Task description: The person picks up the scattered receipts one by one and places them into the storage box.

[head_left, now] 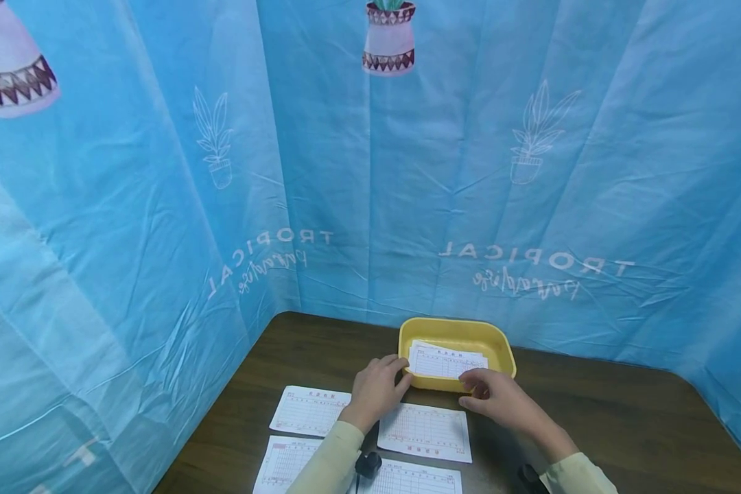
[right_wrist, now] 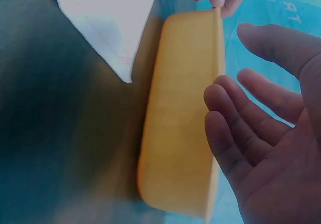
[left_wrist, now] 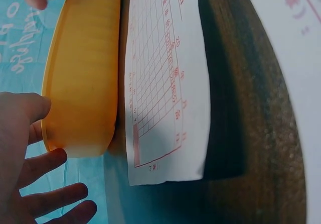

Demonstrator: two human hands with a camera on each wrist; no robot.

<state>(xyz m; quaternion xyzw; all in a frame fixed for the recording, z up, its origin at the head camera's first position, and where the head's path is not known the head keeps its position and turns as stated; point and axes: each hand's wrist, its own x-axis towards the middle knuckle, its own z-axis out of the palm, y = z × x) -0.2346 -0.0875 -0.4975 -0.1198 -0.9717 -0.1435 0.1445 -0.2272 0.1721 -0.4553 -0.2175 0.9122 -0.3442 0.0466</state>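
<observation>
While left hand [head_left: 377, 388] pinches yellow basin [head_left: 437, 383] by its rim | right hand [head_left: 505, 401] near rim | fingers bent, apart

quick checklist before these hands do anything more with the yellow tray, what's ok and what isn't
1. Left hand has the yellow tray: ok, thumb and finger pinch its rim.
2. Right hand has a grip too: not ok, its fingers are loosely bent at the near right corner, with no grip showing.
3. Slips inside the tray: ok.
4. Slips squared up: not ok, their edges look uneven.
5. Nearest sheet apart from the tray: ok, a strip of table shows between.
6. Lower left sheet flat throughout: cannot tell, the left sleeve hides part.
</observation>
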